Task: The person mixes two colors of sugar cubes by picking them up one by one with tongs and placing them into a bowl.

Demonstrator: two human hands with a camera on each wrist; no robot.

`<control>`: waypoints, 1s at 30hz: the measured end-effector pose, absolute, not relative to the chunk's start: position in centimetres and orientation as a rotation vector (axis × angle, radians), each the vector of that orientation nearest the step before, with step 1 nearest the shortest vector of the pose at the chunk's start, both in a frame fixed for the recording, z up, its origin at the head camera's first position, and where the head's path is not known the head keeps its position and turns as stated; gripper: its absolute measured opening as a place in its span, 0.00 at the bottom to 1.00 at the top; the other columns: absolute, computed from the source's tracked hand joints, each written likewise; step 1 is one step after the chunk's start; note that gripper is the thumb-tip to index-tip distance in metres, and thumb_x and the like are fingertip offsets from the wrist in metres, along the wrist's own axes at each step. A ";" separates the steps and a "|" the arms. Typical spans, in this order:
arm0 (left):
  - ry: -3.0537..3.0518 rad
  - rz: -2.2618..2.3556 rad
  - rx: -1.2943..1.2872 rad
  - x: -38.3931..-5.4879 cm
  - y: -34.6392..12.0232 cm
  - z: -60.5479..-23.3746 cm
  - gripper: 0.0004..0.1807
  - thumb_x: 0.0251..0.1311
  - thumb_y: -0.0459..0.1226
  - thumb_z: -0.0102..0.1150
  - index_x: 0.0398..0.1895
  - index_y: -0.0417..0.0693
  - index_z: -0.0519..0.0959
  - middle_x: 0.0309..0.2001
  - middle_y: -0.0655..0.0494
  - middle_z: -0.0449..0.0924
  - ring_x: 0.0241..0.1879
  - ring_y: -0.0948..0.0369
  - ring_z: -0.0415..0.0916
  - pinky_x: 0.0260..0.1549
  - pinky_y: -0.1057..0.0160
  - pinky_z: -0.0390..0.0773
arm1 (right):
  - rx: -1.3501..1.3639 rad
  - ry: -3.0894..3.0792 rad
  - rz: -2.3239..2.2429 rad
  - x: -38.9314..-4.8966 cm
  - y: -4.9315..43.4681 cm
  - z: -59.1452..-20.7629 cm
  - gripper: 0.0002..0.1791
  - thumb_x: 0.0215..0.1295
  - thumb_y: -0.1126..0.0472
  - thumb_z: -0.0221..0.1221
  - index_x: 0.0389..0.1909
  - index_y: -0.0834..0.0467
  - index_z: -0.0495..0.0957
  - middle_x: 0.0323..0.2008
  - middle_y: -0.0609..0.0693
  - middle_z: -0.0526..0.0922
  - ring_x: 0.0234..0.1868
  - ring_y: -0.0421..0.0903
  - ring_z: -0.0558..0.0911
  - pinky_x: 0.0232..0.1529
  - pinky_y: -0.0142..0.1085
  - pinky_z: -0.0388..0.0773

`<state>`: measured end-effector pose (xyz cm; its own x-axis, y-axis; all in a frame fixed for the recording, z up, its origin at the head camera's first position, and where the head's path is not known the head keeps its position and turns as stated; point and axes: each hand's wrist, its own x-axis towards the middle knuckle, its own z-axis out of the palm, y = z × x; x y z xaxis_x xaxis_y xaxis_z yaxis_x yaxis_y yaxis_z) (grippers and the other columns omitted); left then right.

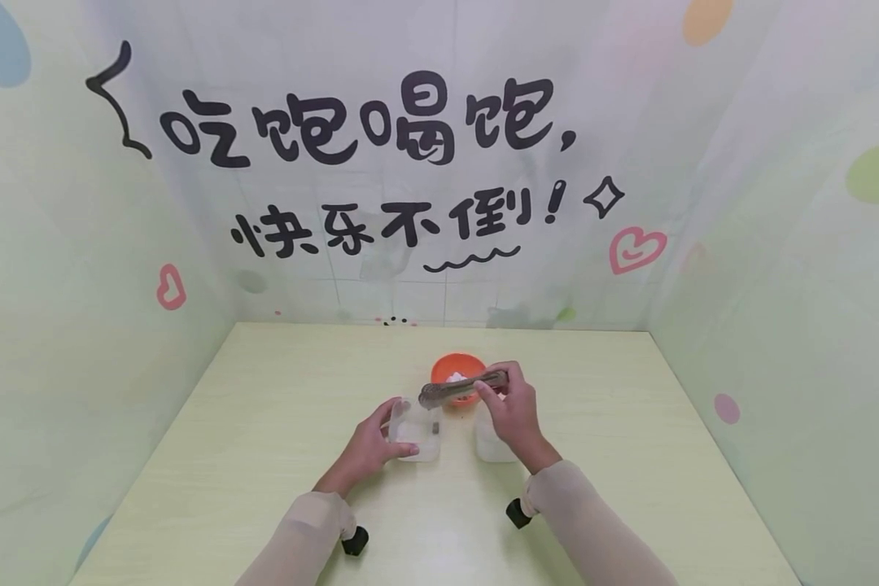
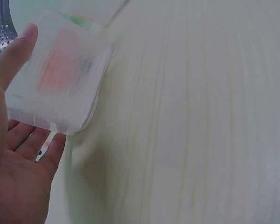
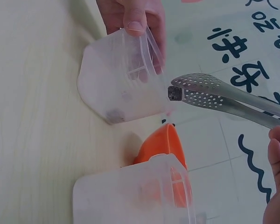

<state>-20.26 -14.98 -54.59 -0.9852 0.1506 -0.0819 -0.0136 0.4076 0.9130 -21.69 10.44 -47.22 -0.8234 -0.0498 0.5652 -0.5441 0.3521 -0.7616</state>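
Note:
My left hand (image 1: 366,448) grips a translucent plastic container (image 2: 77,70) from its left side, the thumb on one wall and the fingers on another. Through that container's wall, a blurred dark piece (image 3: 115,115) shows low inside. Metal tongs (image 1: 465,388) with perforated heads are held by my right hand (image 1: 518,413), thumb against fingers. Between the tong heads sits a small dark cube (image 3: 175,93), at the container's open mouth. An orange bowl (image 1: 443,366) with white pieces (image 1: 456,378) stands behind, partly covered by the tongs.
Beneath my right hand stands a second translucent container (image 1: 492,448), close to the orange bowl. Some tiny dark specks lie on the pale wooden table (image 1: 300,374) near the bowl. Walls with printed lettering enclose the table at the back and sides.

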 end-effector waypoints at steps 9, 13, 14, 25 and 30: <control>2.516 1.624 0.139 -20.3 -15.0 -54.5 0.54 0.44 0.40 0.78 0.74 0.46 0.57 0.70 0.42 0.61 0.64 0.39 0.65 0.58 0.44 0.71 | 0.537 -2.086 1.462 -22.0 11.1 -47.2 0.12 0.63 0.68 0.63 0.43 0.67 0.71 0.33 0.56 0.84 0.29 0.48 0.79 0.27 0.31 0.78; 2.514 1.629 0.141 -20.3 -15.0 -54.5 0.53 0.44 0.40 0.78 0.74 0.46 0.57 0.70 0.42 0.61 0.64 0.40 0.65 0.58 0.44 0.71 | 0.495 -2.082 1.421 -22.1 11.5 -47.3 0.13 0.62 0.70 0.64 0.43 0.66 0.71 0.33 0.56 0.83 0.29 0.45 0.78 0.29 0.29 0.77; 2.515 1.629 0.143 -20.3 -15.0 -54.5 0.53 0.44 0.40 0.78 0.74 0.46 0.57 0.70 0.42 0.61 0.64 0.40 0.65 0.58 0.44 0.71 | 0.485 -2.081 1.412 -22.2 11.6 -47.3 0.13 0.62 0.70 0.64 0.43 0.66 0.71 0.33 0.56 0.83 0.29 0.45 0.78 0.29 0.29 0.77; 2.515 1.628 0.137 -20.3 -15.0 -54.5 0.53 0.44 0.41 0.78 0.74 0.46 0.57 0.70 0.42 0.61 0.64 0.40 0.64 0.59 0.45 0.70 | 0.397 -2.088 1.363 -22.6 12.4 -48.0 0.14 0.60 0.69 0.65 0.43 0.66 0.71 0.33 0.56 0.84 0.29 0.48 0.79 0.30 0.32 0.78; 2.515 1.625 0.126 -20.2 -15.0 -54.5 0.53 0.45 0.40 0.78 0.74 0.47 0.58 0.71 0.43 0.61 0.65 0.41 0.64 0.59 0.45 0.70 | 0.355 -2.120 1.348 -22.8 12.7 -48.5 0.14 0.61 0.69 0.65 0.43 0.65 0.70 0.33 0.55 0.84 0.30 0.47 0.78 0.30 0.31 0.77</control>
